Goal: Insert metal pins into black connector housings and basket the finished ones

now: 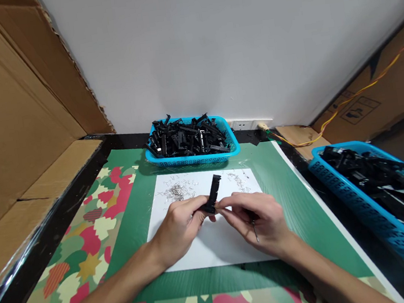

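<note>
Head view: part (pixel 214 192) was held over paper (pixel 215 249).
Left grip (pixel 181 223) clamped part; right grip (pixel 260 216) clamped tool (pixel 256 233), fingertips (pixel 223 203) together beside part.

Cannot fully see the black part (pixel 214 192), partly covered by the left hand (pixel 179 226), nor the thin metal piece (pixel 256 232), partly hidden in the right hand (pixel 260 216). Cannot tell apart the tiny wire pieces (pixel 176 192), nor follow the right-side blue basket (pixel 366 212) past the picture's edge.
</note>
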Action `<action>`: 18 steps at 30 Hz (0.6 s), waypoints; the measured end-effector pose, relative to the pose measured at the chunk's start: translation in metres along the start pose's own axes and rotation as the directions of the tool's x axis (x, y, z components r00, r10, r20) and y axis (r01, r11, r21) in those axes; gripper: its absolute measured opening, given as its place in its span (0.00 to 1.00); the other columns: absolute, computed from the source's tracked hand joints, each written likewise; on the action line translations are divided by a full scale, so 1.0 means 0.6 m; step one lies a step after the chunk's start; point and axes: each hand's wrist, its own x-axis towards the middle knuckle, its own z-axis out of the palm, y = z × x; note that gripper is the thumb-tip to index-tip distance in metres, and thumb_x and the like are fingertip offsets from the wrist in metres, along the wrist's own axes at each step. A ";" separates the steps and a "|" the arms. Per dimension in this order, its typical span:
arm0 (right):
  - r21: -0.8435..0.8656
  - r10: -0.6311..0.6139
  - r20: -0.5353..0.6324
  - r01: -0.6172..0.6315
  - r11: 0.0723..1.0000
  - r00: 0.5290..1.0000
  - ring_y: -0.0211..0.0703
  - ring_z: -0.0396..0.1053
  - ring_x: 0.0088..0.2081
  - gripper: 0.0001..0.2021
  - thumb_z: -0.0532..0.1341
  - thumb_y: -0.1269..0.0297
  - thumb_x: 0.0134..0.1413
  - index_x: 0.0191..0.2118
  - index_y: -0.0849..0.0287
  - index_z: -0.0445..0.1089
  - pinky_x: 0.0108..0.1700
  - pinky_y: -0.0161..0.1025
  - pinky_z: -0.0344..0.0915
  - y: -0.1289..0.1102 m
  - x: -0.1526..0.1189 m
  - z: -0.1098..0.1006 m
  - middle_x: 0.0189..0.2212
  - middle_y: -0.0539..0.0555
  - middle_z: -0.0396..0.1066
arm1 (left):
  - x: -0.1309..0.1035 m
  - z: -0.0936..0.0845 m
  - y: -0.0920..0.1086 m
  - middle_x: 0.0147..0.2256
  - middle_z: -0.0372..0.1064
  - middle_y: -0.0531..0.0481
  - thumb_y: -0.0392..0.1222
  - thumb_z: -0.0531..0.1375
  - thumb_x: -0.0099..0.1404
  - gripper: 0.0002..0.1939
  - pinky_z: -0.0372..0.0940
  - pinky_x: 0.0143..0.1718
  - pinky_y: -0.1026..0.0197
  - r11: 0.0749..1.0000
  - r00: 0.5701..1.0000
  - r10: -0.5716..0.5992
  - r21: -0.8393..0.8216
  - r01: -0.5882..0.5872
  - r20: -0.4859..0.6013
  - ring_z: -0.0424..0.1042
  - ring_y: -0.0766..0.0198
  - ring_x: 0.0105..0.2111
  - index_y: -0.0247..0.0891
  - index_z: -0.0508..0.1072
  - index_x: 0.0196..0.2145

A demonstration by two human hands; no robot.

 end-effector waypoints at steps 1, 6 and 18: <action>0.010 0.015 0.008 -0.015 1.000 1.000 0.31 0.54 0.19 0.07 0.63 0.76 0.66 0.43 0.60 0.78 0.24 0.32 0.54 0.000 0.000 -0.001 0.19 0.42 0.61 | 0.000 0.001 0.000 0.29 0.72 0.55 0.25 0.54 0.72 0.14 0.60 0.31 0.67 1.000 1.000 -0.009 -0.007 0.009 0.001 0.68 0.70 0.27 0.37 0.76 0.37; 0.101 0.053 0.060 -0.059 0.993 0.997 0.32 0.55 0.20 0.07 0.64 0.75 0.65 0.43 0.61 0.80 0.24 0.33 0.55 0.003 0.002 -0.005 0.23 0.48 0.71 | -0.001 0.004 -0.002 0.24 0.65 0.57 0.27 0.53 0.73 0.15 0.57 0.27 0.67 0.994 0.997 -0.070 -0.083 0.071 0.016 0.63 0.71 0.24 0.37 0.77 0.36; 0.004 -0.044 0.024 0.044 0.999 0.999 0.34 0.58 0.23 0.12 0.69 0.71 0.65 0.53 0.59 0.79 0.27 0.33 0.57 0.023 0.005 -0.020 0.23 0.44 0.61 | 0.009 0.005 0.011 0.29 0.75 0.49 0.49 0.59 0.78 0.16 0.58 0.25 0.67 0.880 0.957 -0.212 -0.388 0.275 0.198 0.64 0.71 0.23 0.34 0.75 0.37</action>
